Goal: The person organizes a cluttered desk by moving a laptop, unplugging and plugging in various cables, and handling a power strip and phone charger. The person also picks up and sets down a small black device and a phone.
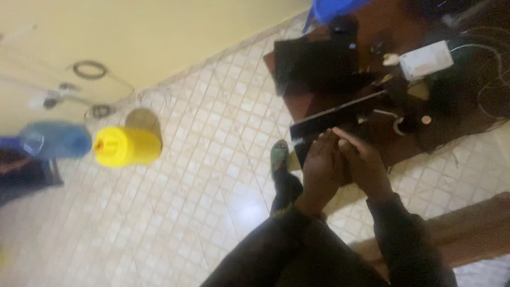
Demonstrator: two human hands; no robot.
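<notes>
A yellow jerrycan (128, 145) lies beside a blue jug (56, 140) on the tiled floor (202, 175), a white adapter (426, 60) well apart.

floor (202, 175): pale tiled surface, glossy, with a bright sheen seen just left of the green slipper (279, 155).
yellow jug (127, 146): smooth plastic, slightly shiny.
blue bottle (56, 140): translucent plastic, left of the yellow jug.
desk (313, 103): dark brown wood, dull finish.
black slab (337, 116): smooth, glossy edge, held by the left hand (321, 167) and right hand (364, 165).
white adapter (426, 59): matt plastic.
sleeves (404, 239): dark matt cloth.
</notes>
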